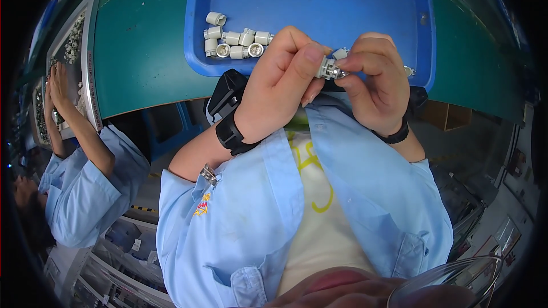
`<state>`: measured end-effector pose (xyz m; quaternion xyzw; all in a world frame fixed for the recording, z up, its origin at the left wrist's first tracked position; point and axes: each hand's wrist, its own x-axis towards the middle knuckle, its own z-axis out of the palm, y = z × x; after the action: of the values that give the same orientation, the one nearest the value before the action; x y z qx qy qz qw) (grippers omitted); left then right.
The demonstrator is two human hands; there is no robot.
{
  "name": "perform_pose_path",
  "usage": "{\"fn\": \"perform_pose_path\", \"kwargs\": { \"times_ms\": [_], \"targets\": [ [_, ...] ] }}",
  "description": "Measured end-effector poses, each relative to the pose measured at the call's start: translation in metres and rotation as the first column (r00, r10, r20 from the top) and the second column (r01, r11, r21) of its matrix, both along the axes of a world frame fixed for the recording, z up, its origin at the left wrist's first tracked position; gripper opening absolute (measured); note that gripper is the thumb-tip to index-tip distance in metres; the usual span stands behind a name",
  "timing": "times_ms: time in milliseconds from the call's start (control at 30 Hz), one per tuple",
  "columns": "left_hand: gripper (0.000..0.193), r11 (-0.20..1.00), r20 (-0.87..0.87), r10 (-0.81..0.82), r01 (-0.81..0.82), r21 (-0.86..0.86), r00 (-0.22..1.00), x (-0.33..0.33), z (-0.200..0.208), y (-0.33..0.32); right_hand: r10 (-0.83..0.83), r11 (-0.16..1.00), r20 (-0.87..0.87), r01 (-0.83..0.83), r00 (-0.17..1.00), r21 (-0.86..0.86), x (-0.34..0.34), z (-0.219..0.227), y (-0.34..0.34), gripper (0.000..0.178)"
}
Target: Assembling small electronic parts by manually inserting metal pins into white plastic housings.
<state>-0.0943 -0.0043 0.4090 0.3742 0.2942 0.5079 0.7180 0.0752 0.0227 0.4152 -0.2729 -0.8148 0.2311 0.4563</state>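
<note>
Both my hands are raised close together over the near edge of a blue tray (319, 0). My left hand (279, 80) and my right hand (377, 80) pinch a small grey-white plastic part with a metal end (329, 69) between their fingertips. Several more small grey-white cylindrical parts (237, 39) lie in a loose cluster at the tray's near left corner. One tiny part (409, 71) lies near the tray's right edge. A black band with a black device (228, 100) sits on my left wrist, and a black band (394, 136) on my right wrist.
The tray rests on a green table (142, 51). To the left, another person in a light blue shirt (80, 194) reaches a hand (57, 88) into a grey tray of small parts (77, 34). Shelving and equipment lie below at both sides.
</note>
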Motion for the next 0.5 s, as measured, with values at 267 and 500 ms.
{"fn": "perform_pose_path", "kwargs": {
  "times_ms": [267,500],
  "targets": [
    [0.013,0.992,-0.094,0.059,-0.047,0.117,0.994,-0.003,-0.003,0.002,-0.037,0.999,0.043,0.038,0.998,-0.037,-0.003,0.000,-0.003,0.020],
    [0.013,0.994,-0.195,0.014,0.008,0.113,0.981,-0.013,0.001,0.001,0.027,0.998,0.049,-0.030,0.998,0.048,-0.004,0.003,0.000,0.023]
  ]
}}
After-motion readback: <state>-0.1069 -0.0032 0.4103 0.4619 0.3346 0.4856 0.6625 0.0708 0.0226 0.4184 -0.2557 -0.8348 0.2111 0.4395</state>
